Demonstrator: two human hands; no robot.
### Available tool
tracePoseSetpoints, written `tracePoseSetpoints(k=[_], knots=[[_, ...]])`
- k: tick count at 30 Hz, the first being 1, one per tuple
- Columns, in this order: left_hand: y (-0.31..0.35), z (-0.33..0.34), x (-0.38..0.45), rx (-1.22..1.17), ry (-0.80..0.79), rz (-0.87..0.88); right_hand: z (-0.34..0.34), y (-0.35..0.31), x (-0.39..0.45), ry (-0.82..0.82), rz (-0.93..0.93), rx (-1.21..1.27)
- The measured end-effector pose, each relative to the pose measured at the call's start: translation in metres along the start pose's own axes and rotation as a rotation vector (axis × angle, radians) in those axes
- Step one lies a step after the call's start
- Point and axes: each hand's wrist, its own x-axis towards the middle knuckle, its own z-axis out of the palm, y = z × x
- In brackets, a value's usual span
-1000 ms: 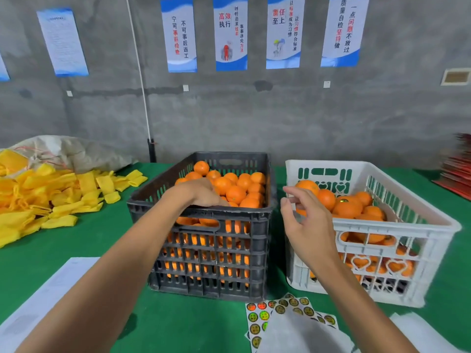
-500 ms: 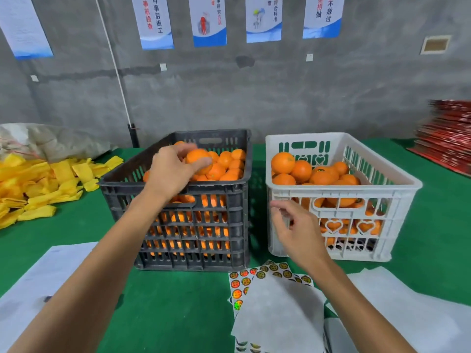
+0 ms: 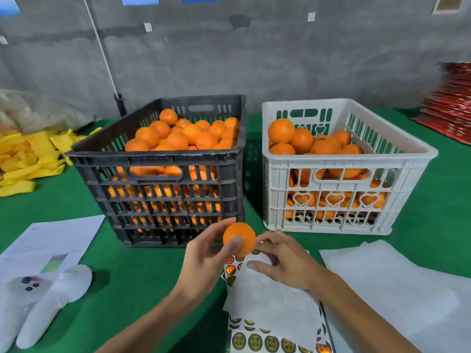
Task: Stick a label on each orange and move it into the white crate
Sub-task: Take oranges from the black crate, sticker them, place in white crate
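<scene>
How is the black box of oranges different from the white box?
The black crate is dark with plain slots; the white crate has heart-shaped cut-outs. The black crate looks bigger and stands to the left, the white crate to the right. Oranges in the black crate pile near its rim at the back; the white crate's heap sits toward its left side. Both stand on the green table and hold oranges.

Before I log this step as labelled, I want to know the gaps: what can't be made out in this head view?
- Orange in the left hand: no label shows on its visible face; its far side is hidden.
- Right hand: fingertips sit behind the orange, so whether they pinch a sticker is unclear.
- Sticker sheets: mostly under white paper, cut off by the bottom edge; print too small to read.
- White crate: lower oranges masked by its slats.
</scene>
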Motion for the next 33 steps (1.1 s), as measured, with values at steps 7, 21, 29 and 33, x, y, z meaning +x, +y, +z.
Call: tracePoseSetpoints(k=[7,21,29,33], knots=[[-0.039,0.011,-0.014,-0.207,-0.056,-0.232,0.009,0.005,0.003,0.102,0.062,0.248],[-0.039,0.013,-0.009,-0.086,-0.154,-0.269,0.015,0.007,0.016,0.204,0.348,0.590],[-0.029,0.015,-0.009,-0.119,-0.094,-0.294,0.012,0.002,0.007,0.129,0.145,0.415],[-0.030,0.016,-0.010,-0.109,-0.092,-0.286,0.010,0.002,0.007,0.105,0.128,0.293]])
